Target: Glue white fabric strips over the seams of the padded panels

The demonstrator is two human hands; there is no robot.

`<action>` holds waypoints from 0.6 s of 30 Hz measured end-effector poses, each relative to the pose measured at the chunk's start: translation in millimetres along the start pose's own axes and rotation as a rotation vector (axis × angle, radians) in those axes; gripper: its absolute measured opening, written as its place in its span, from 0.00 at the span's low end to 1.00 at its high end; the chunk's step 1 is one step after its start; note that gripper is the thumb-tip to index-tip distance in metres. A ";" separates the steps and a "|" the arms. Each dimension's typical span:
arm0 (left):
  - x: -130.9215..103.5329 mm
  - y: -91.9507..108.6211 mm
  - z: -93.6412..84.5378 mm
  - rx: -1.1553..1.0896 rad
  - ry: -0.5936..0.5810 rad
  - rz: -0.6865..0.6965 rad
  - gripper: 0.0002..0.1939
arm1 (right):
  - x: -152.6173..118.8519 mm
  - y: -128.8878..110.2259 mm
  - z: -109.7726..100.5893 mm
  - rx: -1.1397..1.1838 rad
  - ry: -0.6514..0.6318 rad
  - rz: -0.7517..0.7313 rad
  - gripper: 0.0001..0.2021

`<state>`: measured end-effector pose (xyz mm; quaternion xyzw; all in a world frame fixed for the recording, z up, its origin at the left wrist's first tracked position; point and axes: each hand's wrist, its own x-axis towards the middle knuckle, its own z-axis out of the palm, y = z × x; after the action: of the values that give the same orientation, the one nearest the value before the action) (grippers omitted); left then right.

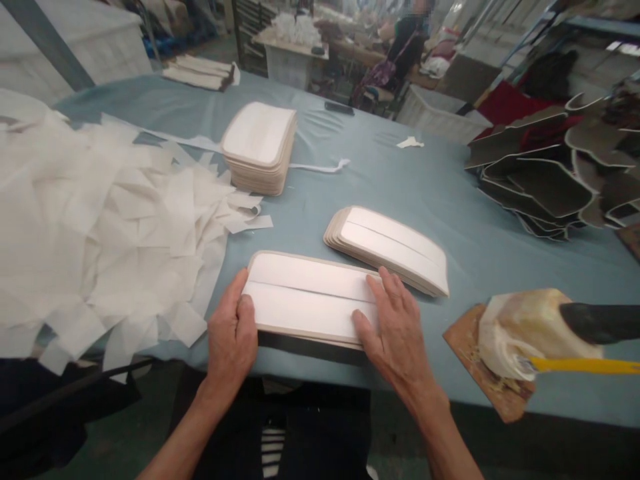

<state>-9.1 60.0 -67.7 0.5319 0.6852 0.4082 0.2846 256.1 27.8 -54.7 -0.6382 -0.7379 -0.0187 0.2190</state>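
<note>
A long white panel with beige edges and a lengthwise slit (310, 297) lies at the table's front edge, seemingly on top of at least one more like it. My left hand (233, 330) grips its left end, thumb on top. At the right end, my right hand (395, 320) is closed around the panel with the thumb on the upper face. Just behind it a stack of similar slit panels (390, 243) sits at a slant. Farther back stands a taller stack of white, beige-edged panels (260, 137).
Loose white strips (110, 227) heap over the left side. At right, a glue-crusted pot (530, 327) with a yellow-handled brush (585, 365) rests on a brown board (460, 333). Dark curved pieces (540, 173) pile at far right. A person (405, 47) sits in the background.
</note>
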 end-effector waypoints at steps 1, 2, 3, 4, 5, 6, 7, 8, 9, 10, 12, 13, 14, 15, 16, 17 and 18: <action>0.0 0.2 0.0 -0.007 -0.001 0.000 0.31 | 2.2 -0.5 1.3 0.018 -0.028 -0.020 0.28; 0.1 0.4 -0.1 -0.012 0.000 -0.001 0.31 | 3.5 -1.5 3.2 0.032 -0.054 -0.030 0.27; 0.5 0.5 -0.2 -0.014 0.003 -0.001 0.31 | 3.9 -2.7 5.5 0.041 -0.075 -0.032 0.27; 1.0 0.5 -0.3 -0.011 0.009 0.000 0.31 | 3.8 -4.0 7.9 0.042 -0.090 -0.028 0.28; 1.8 0.2 -0.5 -0.006 0.017 0.003 0.31 | 3.4 -5.2 10.1 0.039 -0.099 -0.019 0.28; 2.6 -0.3 -0.8 0.001 0.022 0.005 0.30 | 2.8 -6.4 12.0 0.031 -0.106 -0.008 0.28; 3.5 -0.9 -1.3 0.008 0.024 0.005 0.30 | 2.4 -7.4 13.5 0.023 -0.111 -0.001 0.28; 4.2 -1.6 -2.2 0.012 0.021 0.004 0.30 | 2.2 -8.2 14.6 0.015 -0.115 0.004 0.28; 4.7 -2.2 -3.4 0.016 0.013 0.004 0.30 | 2.3 -8.8 15.3 0.006 -0.118 0.006 0.29; 4.6 -2.6 -4.9 0.023 0.006 0.010 0.29 | 2.6 -9.3 15.7 -0.003 -0.120 0.008 0.29; 2.3 -2.1 -8.2 0.071 0.037 0.080 0.28 | 3.8 -10.1 15.8 -0.020 -0.130 0.012 0.29; -0.3 -1.0 -9.5 0.111 0.071 0.161 0.28 | 4.5 -10.4 15.7 -0.026 -0.137 0.016 0.29; -3.8 0.6 -10.1 0.154 0.103 0.272 0.27 | 5.2 -10.6 15.5 -0.030 -0.146 0.019 0.30; -8.0 2.8 -9.6 0.194 0.119 0.403 0.26 | 5.9 -10.9 15.4 -0.031 -0.156 0.022 0.30; -12.8 5.1 -7.9 0.226 0.109 0.542 0.25 | 6.6 -11.0 15.4 -0.029 -0.164 0.025 0.30; -17.6 7.3 -4.7 0.251 0.070 0.673 0.25 | 7.2 -11.2 15.4 -0.025 -0.169 0.029 0.30; -22.2 9.1 -0.4 0.272 0.013 0.784 0.25 | 7.8 -11.5 15.4 -0.020 -0.172 0.034 0.30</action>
<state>1.1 39.5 -60.6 0.7828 0.4801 0.3948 0.0306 239.8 37.7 -63.0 -0.6519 -0.7428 0.0326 0.1489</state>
